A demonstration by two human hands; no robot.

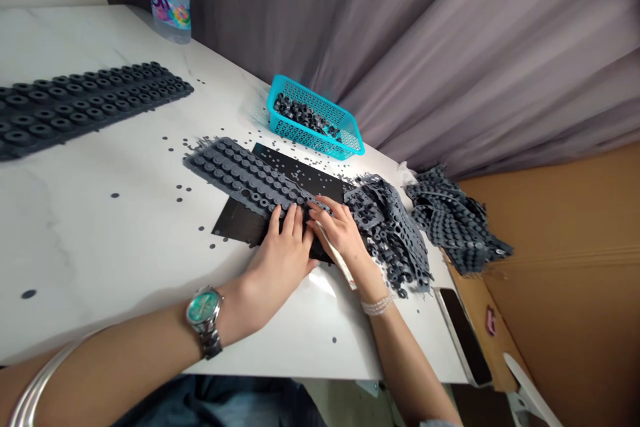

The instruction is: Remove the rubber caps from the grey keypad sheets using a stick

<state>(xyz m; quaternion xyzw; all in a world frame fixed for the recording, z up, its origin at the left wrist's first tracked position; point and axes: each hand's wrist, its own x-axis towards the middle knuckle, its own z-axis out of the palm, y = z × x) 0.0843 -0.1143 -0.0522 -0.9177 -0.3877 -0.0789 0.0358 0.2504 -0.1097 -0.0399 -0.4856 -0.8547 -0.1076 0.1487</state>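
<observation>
A dark grey rubber sheet [240, 170] with rows of round raised parts lies slantwise over a black mat [235, 221]. My left hand [280, 260] rests on its near edge, fingers stretched out and pressing down. My right hand [343, 233] is closed around a slim white stick-like tool [336, 255] at the sheet's right end. The tool's tip is hidden under my fingers. One round hole shows in the sheet near its near edge. Just right of my right hand lie punched-out sheet scraps [395, 213] and a heap of small black rubber rings [393, 257].
A turquoise basket [315, 140] holding small black pieces stands behind the mat. Another rubber sheet [75, 103] lies at left, near a water bottle [170, 0]. More sheets [450, 220] are piled at right, beyond a phone [463, 333]. Small black discs are scattered over the white table [125, 247].
</observation>
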